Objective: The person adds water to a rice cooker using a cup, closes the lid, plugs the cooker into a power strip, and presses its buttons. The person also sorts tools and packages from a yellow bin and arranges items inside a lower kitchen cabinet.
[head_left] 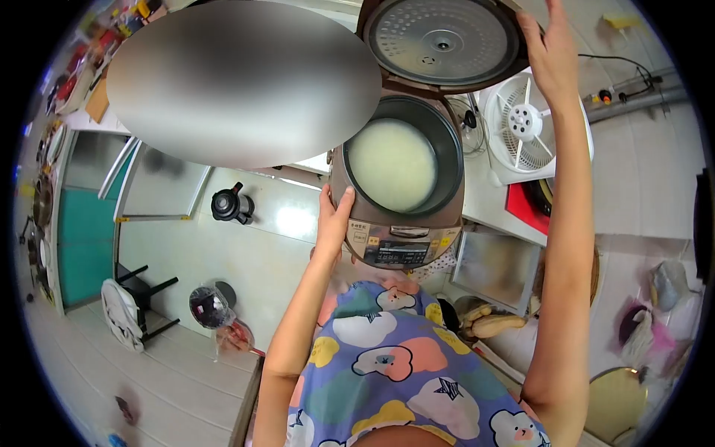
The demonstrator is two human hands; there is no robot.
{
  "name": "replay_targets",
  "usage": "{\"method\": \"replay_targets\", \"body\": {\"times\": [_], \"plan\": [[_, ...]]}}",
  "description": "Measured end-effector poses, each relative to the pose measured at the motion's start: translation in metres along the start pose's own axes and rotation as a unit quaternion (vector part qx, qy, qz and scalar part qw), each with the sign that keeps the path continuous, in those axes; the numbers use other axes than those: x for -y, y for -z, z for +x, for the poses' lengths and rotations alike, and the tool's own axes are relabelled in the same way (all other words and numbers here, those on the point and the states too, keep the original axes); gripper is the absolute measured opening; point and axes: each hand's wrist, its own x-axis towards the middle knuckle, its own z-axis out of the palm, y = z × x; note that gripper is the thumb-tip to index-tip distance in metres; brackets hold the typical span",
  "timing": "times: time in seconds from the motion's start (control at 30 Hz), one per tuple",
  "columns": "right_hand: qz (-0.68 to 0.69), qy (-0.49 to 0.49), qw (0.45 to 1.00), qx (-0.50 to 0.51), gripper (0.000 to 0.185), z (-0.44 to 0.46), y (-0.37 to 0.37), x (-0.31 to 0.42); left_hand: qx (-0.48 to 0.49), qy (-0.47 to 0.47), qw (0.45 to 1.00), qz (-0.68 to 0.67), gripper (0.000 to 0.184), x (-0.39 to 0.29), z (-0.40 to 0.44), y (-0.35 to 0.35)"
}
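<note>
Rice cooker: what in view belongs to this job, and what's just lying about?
In use: rice cooker, open lid, pale contents; left hand at the cooker's side, right hand at the lid's edge.

Apparently lying about: black jug, chair.

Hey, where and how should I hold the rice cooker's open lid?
Probably by the side rim of the lid, coming from the right, where your right grip is. The lid stands raised, its hinged edge toward the inner pot, so that side is exposed and clear of the pale contents.

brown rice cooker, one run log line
left hand: on brown rice cooker | right hand: on raised brown lid | dark round pot: pale liquid
</note>
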Motion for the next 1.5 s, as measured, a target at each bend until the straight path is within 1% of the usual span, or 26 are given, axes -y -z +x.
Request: {"method": "replay_targets", "body": {"times": [0.1, 0.13, 0.17, 0.27, 0.3, 0.4, 0.43, 0.47, 0.53, 0.6, 0.67, 0.73, 0.77, 0.8, 0.9, 0.93, 1.1, 1.2, 1.33, 1.37, 1.4, 1.5], "plan": [[0.102, -0.093, 0.988, 0.067, 0.060, -0.001, 0.002, 0.006, 0.018, 0.000, 1.000, -0.009, 0.083, -0.008, 0.002, 0.000], [0.097, -0.091, 0.988, 0.078, 0.060, -0.004, 0.001, 0.004, 0.024, 0.001, 1.000, -0.018, 0.083, -0.013, 0.002, -0.001], [0.092, -0.088, 0.988, 0.089, 0.059, -0.008, -0.001, 0.000, 0.051, -0.007, 0.999, -0.006, 0.083, -0.020, 0.003, 0.000], [0.079, -0.076, 0.989, 0.100, 0.058, -0.015, -0.001, -0.010, 0.023, 0.003, 0.998, 0.055, 0.083, -0.011, 0.021, 0.008], [0.073, -0.074, 0.990, 0.096, 0.058, -0.016, 0.001, -0.012, 0.039, 0.020, 0.998, 0.047, 0.081, -0.023, 0.015, 0.007], [0.061, -0.075, 0.989, 0.109, 0.057, -0.017, 0.003, -0.022, 0.096, 0.017, 0.995, -0.028, 0.083, 0.001, 0.036, 0.028], [0.070, -0.085, 0.987, 0.117, 0.056, -0.016, 0.006, -0.016, 0.070, 0.030, 0.997, -0.002, 0.078, -0.013, 0.021, 0.024], [0.067, -0.056, 0.991, 0.099, 0.056, -0.017, 0.004, -0.019, 0.063, 0.024, 0.998, -0.019, 0.080, -0.005, 0.022, 0.028], [0.038, -0.048, 0.994, 0.092, 0.056, -0.018, 0.000, -0.023, 0.049, 0.033, 0.998, 0.012, 0.076, -0.005, 0.010, 0.032], [0.034, -0.056, 0.992, 0.104, 0.056, -0.017, 0.004, -0.018, 0.038, -0.006, 0.997, 0.068, 0.074, -0.002, 0.000, 0.037], [0.012, 0.009, 0.999, 0.050, 0.056, -0.021, -0.002, -0.026, 0.040, -0.042, 0.996, 0.070, 0.070, 0.000, -0.008, 0.044], [0.018, 0.009, 1.000, 0.015, 0.057, -0.023, -0.006, -0.024, 0.043, -0.081, 0.990, 0.104, 0.063, -0.005, -0.014, 0.045], [0.042, -0.023, 0.998, 0.035, 0.056, -0.026, -0.001, -0.020, 0.042, -0.106, 0.985, 0.129, 0.058, -0.003, -0.013, 0.050], [0.040, -0.023, 0.999, 0.024, 0.057, -0.026, -0.002, -0.021, 0.042, -0.109, 0.984, 0.135, 0.055, -0.008, -0.013, 0.051], [0.046, -0.012, 0.999, 0.000, 0.058, -0.027, -0.007, -0.024, -0.013, -0.128, 0.979, 0.160, 0.049, -0.024, -0.010, 0.045], [0.044, -0.017, 0.999, 0.000, 0.058, -0.028, -0.007, -0.024, -0.038, -0.117, 0.982, 0.144, 0.045, -0.028, -0.003, 0.046], [0.047, -0.017, 0.999, 0.009, 0.059, -0.027, -0.001, -0.018, -0.065, -0.120, 0.982, 0.132, 0.036, -0.037, 0.036, 0.055], [0.041, -0.018, 0.999, 0.018, 0.060, -0.025, 0.001, -0.016, -0.044, -0.149, 0.979, 0.130, 0.033, -0.038, 0.049, 0.052], [0.020, -0.026, 0.999, 0.039, 0.061, -0.024, 0.001, -0.012, -0.078, -0.118, 0.987, 0.083, 0.031, -0.036, 0.061, 0.049], [0.018, -0.034, 0.998, 0.050, 0.061, -0.023, 0.004, -0.009, -0.076, -0.136, 0.984, 0.085, 0.030, -0.036, 0.060, 0.045], [0.016, -0.043, 0.997, 0.062, 0.061, -0.022, 0.006, -0.006, -0.066, -0.135, 0.984, 0.097, 0.029, -0.041, 0.056, 0.039], [0.031, -0.071, 0.993, 0.092, 0.061, -0.021, 0.010, -0.001, -0.036, -0.161, 0.980, 0.113, 0.032, -0.034, 0.048, 0.026]]}}
